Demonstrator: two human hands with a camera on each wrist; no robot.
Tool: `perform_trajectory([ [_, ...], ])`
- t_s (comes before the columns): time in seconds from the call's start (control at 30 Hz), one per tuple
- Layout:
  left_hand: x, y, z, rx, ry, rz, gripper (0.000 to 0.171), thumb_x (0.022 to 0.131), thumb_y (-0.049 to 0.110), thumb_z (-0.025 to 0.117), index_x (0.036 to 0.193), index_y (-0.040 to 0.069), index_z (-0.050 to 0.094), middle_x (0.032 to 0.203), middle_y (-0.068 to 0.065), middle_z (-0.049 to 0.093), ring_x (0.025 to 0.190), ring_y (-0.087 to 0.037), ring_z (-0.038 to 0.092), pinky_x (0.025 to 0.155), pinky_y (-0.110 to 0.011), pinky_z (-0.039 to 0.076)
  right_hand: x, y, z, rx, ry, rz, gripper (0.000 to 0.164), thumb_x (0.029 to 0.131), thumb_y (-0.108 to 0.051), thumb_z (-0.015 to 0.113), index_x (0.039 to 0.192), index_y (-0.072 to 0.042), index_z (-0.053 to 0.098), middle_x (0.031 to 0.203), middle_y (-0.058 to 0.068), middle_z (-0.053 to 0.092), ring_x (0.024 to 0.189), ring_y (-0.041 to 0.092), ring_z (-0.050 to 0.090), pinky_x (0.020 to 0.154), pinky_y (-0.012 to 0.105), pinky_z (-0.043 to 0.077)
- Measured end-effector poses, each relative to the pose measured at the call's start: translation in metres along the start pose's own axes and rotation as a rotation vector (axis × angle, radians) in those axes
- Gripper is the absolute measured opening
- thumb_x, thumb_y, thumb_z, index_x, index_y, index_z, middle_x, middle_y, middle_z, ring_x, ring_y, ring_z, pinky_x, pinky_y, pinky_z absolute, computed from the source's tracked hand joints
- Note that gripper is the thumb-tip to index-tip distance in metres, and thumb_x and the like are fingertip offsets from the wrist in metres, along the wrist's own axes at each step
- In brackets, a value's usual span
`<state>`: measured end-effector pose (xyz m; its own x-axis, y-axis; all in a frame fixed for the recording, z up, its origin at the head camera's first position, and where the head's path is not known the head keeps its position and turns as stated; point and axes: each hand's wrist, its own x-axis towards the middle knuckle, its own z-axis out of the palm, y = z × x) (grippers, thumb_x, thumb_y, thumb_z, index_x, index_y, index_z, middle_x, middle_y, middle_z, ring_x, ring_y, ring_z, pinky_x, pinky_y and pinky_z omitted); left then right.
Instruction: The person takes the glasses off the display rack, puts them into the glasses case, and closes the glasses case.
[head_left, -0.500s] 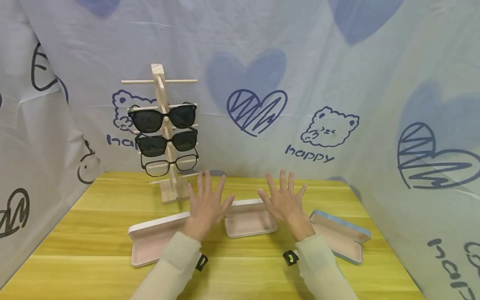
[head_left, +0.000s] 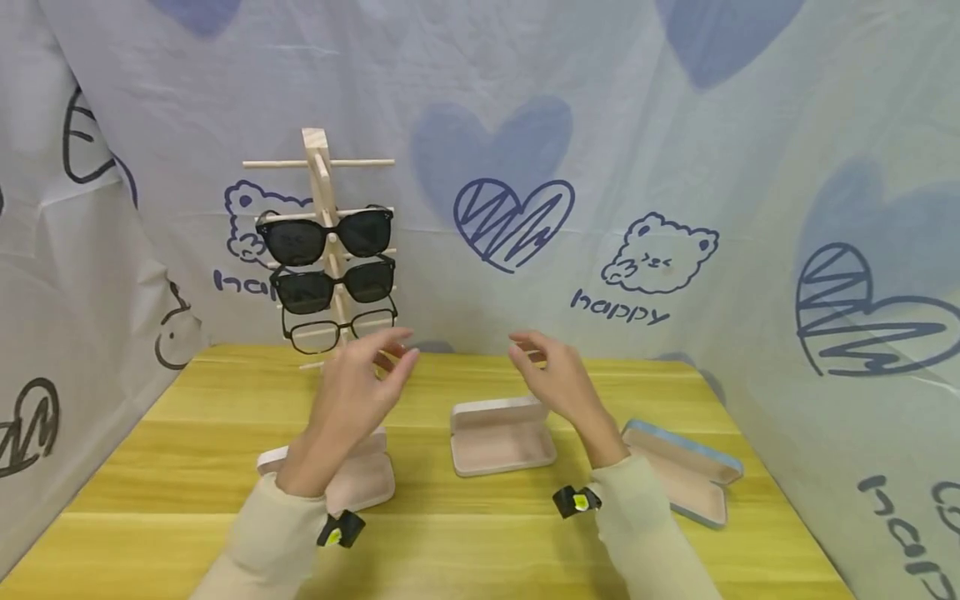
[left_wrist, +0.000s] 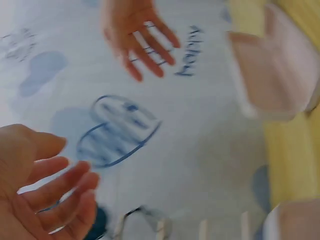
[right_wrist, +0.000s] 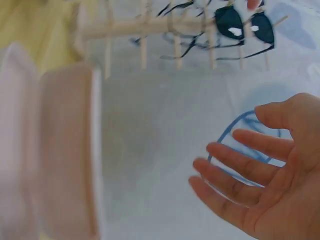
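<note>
In the head view my left hand (head_left: 352,392) hovers over the left glasses case (head_left: 367,479), in front of the foot of a wooden display stand (head_left: 321,179). Its fingers are loosely bent and hold nothing. My right hand (head_left: 558,375) hangs in the air above the right end of the middle glasses case (head_left: 501,450), relaxed, with nothing in it. On the stand hang black sunglasses (head_left: 294,242), a second pair of dark sunglasses (head_left: 306,292) below, and clear eyeglasses (head_left: 315,337) lowest. Both cases have their lids up and pink linings.
A blue glasses case (head_left: 682,483) lies lid-up at the right of the wooden table (head_left: 480,550). Behind the table hangs a pale printed cloth (head_left: 480,308), which also runs along both sides. Thin pegs (head_left: 363,162) jut out sideways from the stand.
Both hands had fingers spread flat; now they are loosely bent. The left hand has moved left, toward the stand, uncovering part of the left case. The right hand has shifted slightly left.
</note>
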<state>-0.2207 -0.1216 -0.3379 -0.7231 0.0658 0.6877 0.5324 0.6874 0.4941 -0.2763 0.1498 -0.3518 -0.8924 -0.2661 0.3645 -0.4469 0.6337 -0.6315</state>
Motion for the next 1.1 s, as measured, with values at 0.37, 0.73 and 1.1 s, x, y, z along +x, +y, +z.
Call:
perform_trajectory([
  [0.37,0.026,-0.006,-0.086,-0.078,0.358,-0.066,0.019,0.096,0.017,0.073,0.108,0.004,0.079,0.084,-0.001,0.073,0.069,0.013,0.056,0.062,-0.003,0.045,0.041,-0.045,-0.009,0.286,0.009,-0.009,0.035,0.104,-0.029,0.062,0.128,-0.004,0.069,0.121,0.016,0.075,0.105,0.03,0.073,0.09,0.042,0.063],
  [0.73,0.062,-0.035,-0.132,-0.007,0.341,-0.326,0.037,0.1,0.036,0.064,0.133,0.02,0.071,0.123,-0.008,0.07,0.088,0.01,0.053,0.075,-0.011,0.044,0.093,-0.095,-0.004,0.399,-0.016,-0.04,0.031,0.103,-0.02,0.065,0.126,0.0,0.069,0.118,0.02,0.074,0.104,0.034,0.073,0.089,0.04,0.063],
  [1.1,0.084,-0.054,-0.163,0.026,-0.028,-0.53,0.063,0.106,0.06,0.032,0.16,0.028,0.04,0.159,-0.021,0.045,0.127,-0.039,0.052,0.099,-0.053,0.047,0.124,-0.128,0.022,0.437,-0.006,-0.065,0.039,0.106,-0.025,0.059,0.143,-0.013,0.06,0.134,0.013,0.07,0.112,0.025,0.071,0.095,0.035,0.059],
])
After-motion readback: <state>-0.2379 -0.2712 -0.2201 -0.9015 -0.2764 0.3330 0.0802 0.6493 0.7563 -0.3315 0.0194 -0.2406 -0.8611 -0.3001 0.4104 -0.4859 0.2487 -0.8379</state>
